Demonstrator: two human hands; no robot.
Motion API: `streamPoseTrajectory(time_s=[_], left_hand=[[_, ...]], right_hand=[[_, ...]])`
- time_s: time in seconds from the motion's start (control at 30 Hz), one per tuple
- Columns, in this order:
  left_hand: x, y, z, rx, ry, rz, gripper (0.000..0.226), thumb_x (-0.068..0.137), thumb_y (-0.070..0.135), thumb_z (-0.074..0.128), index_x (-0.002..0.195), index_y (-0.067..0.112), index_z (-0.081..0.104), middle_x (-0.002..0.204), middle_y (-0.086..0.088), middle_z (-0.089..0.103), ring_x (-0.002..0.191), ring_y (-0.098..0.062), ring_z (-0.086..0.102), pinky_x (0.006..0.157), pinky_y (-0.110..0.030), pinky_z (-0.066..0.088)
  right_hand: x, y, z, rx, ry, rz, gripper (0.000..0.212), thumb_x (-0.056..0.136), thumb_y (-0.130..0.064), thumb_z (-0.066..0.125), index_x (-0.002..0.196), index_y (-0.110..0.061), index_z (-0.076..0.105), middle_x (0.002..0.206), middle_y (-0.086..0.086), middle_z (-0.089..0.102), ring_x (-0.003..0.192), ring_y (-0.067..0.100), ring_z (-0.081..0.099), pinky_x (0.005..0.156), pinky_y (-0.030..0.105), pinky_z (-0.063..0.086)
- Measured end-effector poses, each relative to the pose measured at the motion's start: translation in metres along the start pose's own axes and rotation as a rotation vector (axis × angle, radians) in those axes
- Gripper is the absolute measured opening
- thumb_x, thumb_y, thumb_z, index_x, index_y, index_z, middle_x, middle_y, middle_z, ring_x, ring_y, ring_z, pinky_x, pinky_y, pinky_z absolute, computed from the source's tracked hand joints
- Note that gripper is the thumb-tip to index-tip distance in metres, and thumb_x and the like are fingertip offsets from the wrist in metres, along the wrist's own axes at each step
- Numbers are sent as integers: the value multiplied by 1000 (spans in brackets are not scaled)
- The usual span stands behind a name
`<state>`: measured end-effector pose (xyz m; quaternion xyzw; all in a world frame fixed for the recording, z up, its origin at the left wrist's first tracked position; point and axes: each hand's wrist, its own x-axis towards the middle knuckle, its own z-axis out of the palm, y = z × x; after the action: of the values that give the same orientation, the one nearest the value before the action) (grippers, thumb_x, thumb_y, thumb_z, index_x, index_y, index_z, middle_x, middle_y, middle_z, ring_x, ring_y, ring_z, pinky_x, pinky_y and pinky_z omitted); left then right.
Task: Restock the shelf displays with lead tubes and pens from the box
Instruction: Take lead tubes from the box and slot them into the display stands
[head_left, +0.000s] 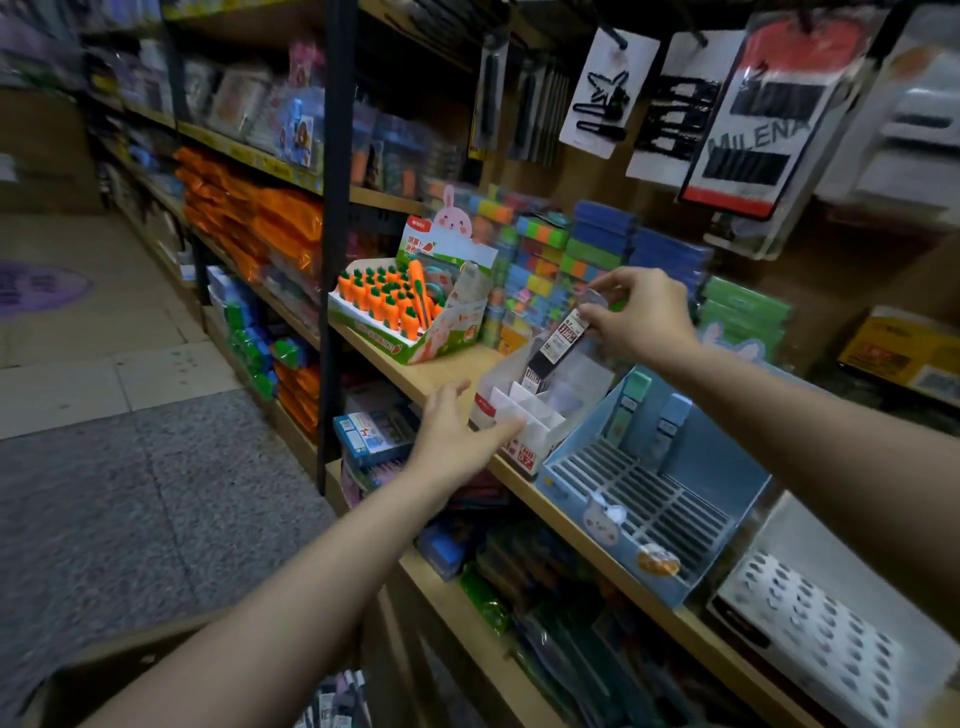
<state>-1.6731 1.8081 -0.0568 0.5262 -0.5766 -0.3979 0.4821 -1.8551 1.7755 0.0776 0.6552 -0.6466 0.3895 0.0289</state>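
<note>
Right hand (641, 317) pinches a black lead tube (563, 335) by its upper end, tilted, lower end inside the white display box (511, 410) on the wooden shelf (441, 376). Left hand (457, 431) fingers straight, spread, touching the white box's front edge, holding nothing. Blue display tray (649, 499) just right of it; carrot display (395, 312) further left.

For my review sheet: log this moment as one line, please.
step: restocking | right hand: pinches lead tubes over white display box | left hand: open, at box front | blue display: mostly unfilled
</note>
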Motion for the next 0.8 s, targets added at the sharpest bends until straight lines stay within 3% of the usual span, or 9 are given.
streamPoseTrajectory(time_s=[0.07,0.13,0.2,0.3,0.4,0.57,0.63,0.7,0.8], left_hand=[[9,2,14,-24,4,-2,94,73,51,77,149,23,28,153,4,25,138,-17,32,105,-31,34],[17,3,23,-69,15,-9,99,73,53,76,151,23,23,156,5,23,139,-17,31,106,-32,34],[25,2,28,-91,19,-4,97,75,52,75,151,24,23,157,4,25,140,-17,32,107,-34,35],[29,-5,32,-106,18,7,89,77,45,76,149,27,27,153,3,33,135,-16,37,99,-28,37],[30,-13,31,-140,22,21,81,77,43,77,144,28,35,146,3,42,131,-15,43,106,-32,40],[30,-13,30,-178,7,31,78,78,39,78,143,25,37,141,5,47,124,-10,46,99,-26,42],[28,-10,29,-180,-7,32,81,79,39,77,146,25,34,143,5,45,122,-8,45,96,-23,40],[20,-6,24,-182,-20,35,85,80,42,75,149,24,28,150,6,37,131,-10,39,104,-27,38],[-12,-14,3,-202,30,52,66,85,46,67,143,30,37,145,10,41,132,-7,38,108,-31,38]], right_hand=[[6,3,14,-14,9,-6,24,84,-24,75,107,-17,72,94,3,68,76,12,60,52,3,39],[11,4,26,-42,3,-23,25,84,-23,75,107,-14,72,99,7,70,89,20,63,73,25,51],[15,5,36,-68,-6,-33,24,84,-21,75,106,-13,72,102,9,70,96,25,64,81,33,50],[16,9,48,-127,-58,-74,26,83,-23,76,107,-13,71,103,10,70,95,25,65,82,33,53],[12,11,57,-200,-85,-94,25,81,-28,78,102,-17,72,101,8,71,94,27,66,81,43,56],[-1,13,71,-337,-87,-140,23,81,-33,78,96,-16,74,103,8,65,96,30,62,76,37,52],[-6,13,72,-377,-95,-156,24,84,-34,75,101,-17,74,108,8,60,99,30,60,76,36,50],[-11,11,67,-395,-96,-176,31,87,-35,71,113,-17,71,116,7,56,103,30,58,81,41,52],[-29,2,57,-173,-15,-235,37,93,-31,63,126,-14,63,120,7,51,101,24,57,85,38,50]])
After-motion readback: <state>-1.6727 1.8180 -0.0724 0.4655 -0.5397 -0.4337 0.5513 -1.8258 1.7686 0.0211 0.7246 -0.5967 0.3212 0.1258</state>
